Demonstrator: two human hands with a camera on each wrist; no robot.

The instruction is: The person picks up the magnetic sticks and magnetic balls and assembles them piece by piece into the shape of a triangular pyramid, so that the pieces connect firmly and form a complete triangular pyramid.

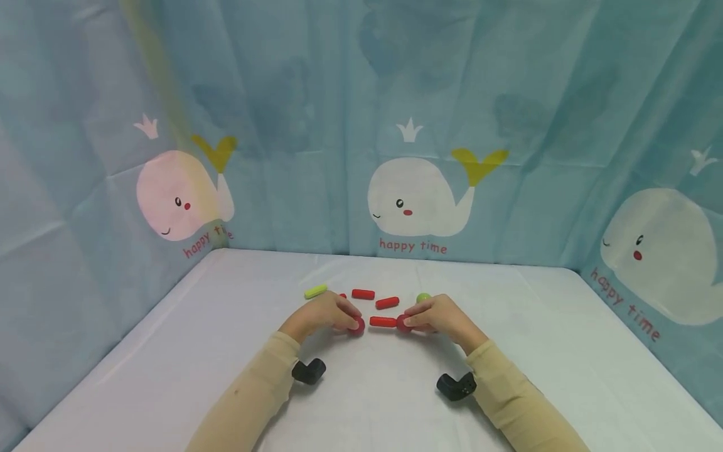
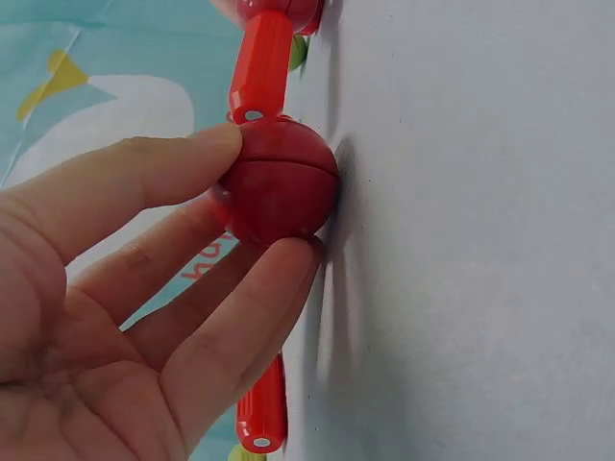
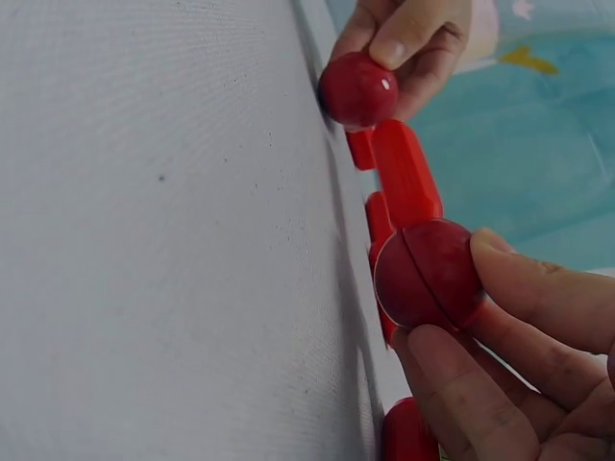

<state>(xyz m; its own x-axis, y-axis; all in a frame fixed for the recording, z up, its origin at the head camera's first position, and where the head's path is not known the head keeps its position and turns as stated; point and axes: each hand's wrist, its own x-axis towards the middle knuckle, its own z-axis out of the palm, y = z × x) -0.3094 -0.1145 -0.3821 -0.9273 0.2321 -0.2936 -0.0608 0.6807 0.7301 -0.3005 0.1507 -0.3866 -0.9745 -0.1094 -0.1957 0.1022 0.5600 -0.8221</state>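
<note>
My left hand point(image 1: 326, 311) pinches a red ball point(image 2: 281, 182) between thumb and fingers, low over the white table. A thin seam runs round that ball. The right hand point(image 1: 444, 315) holds a second red ball point(image 3: 430, 274) in its fingertips. From this ball a red rod point(image 1: 383, 321) sticks out to the left, its free end pointing at the left hand's ball. In the head view a small gap shows between rod end and left ball; in the left wrist view the rod's pale-tipped end point(image 2: 253, 114) overlaps the ball's top edge.
Behind the hands lie two red rods point(image 1: 363, 294) point(image 1: 387, 303), a yellow-green rod point(image 1: 315, 291) at the left and a green ball point(image 1: 423, 297) near the right hand. A red piece point(image 1: 342, 295) is partly hidden behind the left hand. A whale-print curtain point(image 1: 316, 188) borders the table.
</note>
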